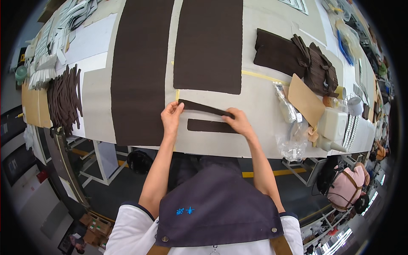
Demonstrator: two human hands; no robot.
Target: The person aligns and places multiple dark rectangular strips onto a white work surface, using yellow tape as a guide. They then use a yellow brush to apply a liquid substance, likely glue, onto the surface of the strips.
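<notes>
Between my two hands a narrow dark brown fabric strip (204, 107) is stretched just above the table. Thumb and fingers of my left hand (171, 116) pinch its left end, and my right hand (239, 121) grips the right end. Under the strip a second short dark brown piece (210, 126) lies flat, its right end partly covered by my right hand. A long dark brown panel (138, 73) runs up the table to the left. Beyond my hands lies a wider dark brown panel (207, 47) with rounded corners.
Dark brown strips (65, 98) hang in a bundle over the table's left edge. To the right are folded brown fabric pieces (280, 52), a cardboard piece (306, 100), clear plastic bags (291, 137) and a white plastic bottle (333, 124). Another person (347, 185) sits at far right.
</notes>
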